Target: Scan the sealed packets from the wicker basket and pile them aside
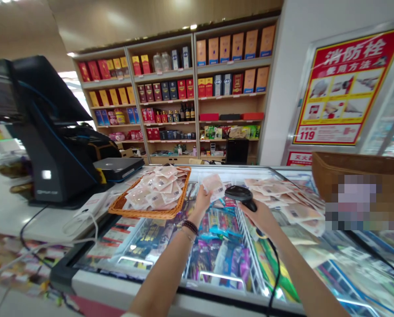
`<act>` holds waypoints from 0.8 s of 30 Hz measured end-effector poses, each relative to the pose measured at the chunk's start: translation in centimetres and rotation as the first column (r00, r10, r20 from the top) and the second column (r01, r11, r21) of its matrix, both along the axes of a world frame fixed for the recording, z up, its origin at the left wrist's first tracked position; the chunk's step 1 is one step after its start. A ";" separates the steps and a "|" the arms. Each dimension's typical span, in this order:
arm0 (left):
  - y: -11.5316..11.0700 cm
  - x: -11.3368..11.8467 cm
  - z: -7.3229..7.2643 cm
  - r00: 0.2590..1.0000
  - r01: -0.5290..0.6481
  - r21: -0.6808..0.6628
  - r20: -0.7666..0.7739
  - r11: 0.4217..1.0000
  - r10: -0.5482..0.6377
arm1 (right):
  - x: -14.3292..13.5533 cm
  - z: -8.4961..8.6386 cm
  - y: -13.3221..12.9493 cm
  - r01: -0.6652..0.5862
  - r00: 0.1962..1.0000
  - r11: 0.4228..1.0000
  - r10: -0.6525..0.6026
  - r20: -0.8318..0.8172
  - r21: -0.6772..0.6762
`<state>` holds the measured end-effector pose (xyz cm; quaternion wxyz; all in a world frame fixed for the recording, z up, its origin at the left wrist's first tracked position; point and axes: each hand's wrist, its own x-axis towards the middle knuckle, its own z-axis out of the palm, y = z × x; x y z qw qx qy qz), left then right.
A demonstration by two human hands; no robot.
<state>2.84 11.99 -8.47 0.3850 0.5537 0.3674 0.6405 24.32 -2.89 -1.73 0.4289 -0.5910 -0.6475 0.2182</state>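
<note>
Above the glass top of a freezer, my left hand [202, 202] grips a small flat clear packet [214, 185] by its edge. My right hand [258, 218] is wrapped around the handle of a black barcode scanner [239, 193], its head turned toward the packet; the two are slightly apart. A black cord [276, 273] hangs down from the scanner past my right forearm. Left of my left hand, an orange wicker basket [157, 214] holds a heap of similar packets. More loose packets [279, 196] lie spread on the glass to the right of the scanner.
Wrapped frozen treats [221, 222] fill wire baskets under the glass. At the left stand a black point-of-sale terminal [58, 145], a flat device [119, 167] and a white cable [52, 246]. A brown basket [322, 176] stands at the right. Shelves with boxed goods [180, 90] line the back.
</note>
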 end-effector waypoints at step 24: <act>-0.8 0.3 -1.4 0.992 -0.089 -0.118 0.080 0.989 0.099 | 2.5 0.2 -1.3 0.036 0.999 0.995 -0.039 -0.036 -0.094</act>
